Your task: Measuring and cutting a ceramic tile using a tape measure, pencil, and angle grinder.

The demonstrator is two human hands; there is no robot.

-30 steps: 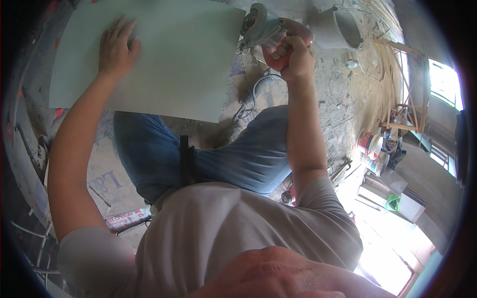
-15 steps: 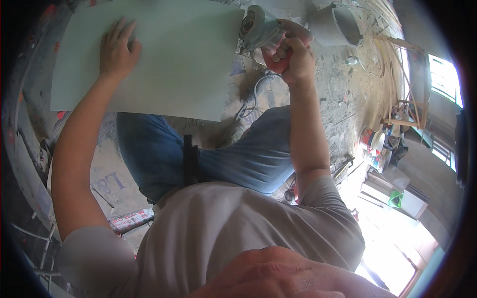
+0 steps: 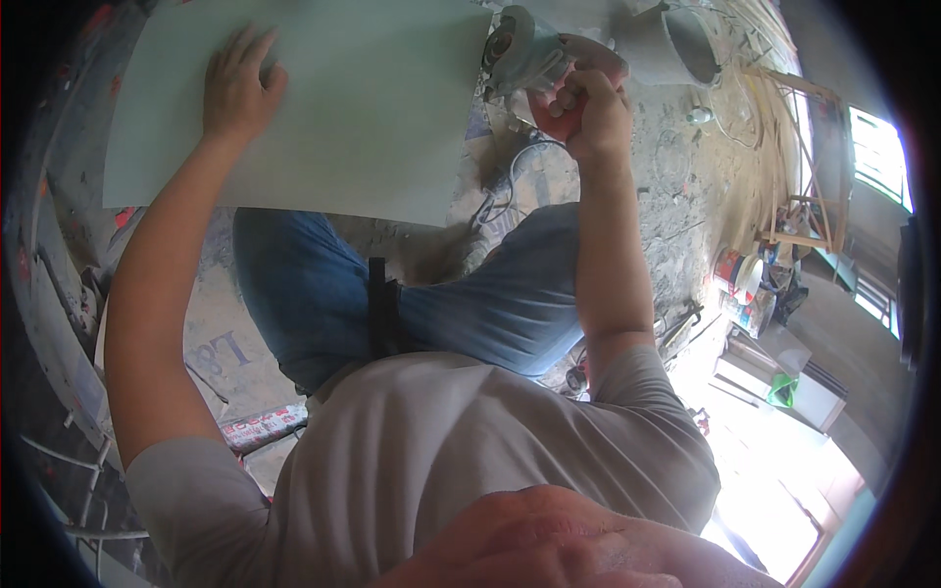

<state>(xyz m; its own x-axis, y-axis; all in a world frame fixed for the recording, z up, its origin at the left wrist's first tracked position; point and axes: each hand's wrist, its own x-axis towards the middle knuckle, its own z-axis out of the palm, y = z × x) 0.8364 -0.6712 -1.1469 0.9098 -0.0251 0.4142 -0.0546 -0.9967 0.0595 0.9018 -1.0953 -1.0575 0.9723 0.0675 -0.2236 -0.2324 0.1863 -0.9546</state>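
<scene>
A large pale green-white board (image 3: 323, 137) lies flat across the far side, over the front of my knees. My left hand (image 3: 243, 86) rests palm down on its left part, fingers stretched and thumb apart. At the board's right edge is a handheld circular saw (image 3: 529, 54) with a grey-green body and a red handle. My right hand (image 3: 598, 113) is wrapped round that handle. The saw's blade and its exact contact with the board are hidden. A dark cord (image 3: 510, 181) curves on the ground below the saw.
A whitish bucket (image 3: 652, 49) stands right of the saw on the dusty ground. Further right are a wooden frame (image 3: 799, 240), a tub (image 3: 740, 274) and some clutter. A red-and-white wrapped roll (image 3: 263, 428) lies by my left side, and metal tubing (image 3: 96, 490) at the lower left.
The whole view has shifted slightly, so board, hands and saw appear a little higher and further right. My left hand still lies on the board and my right still grips the saw.
</scene>
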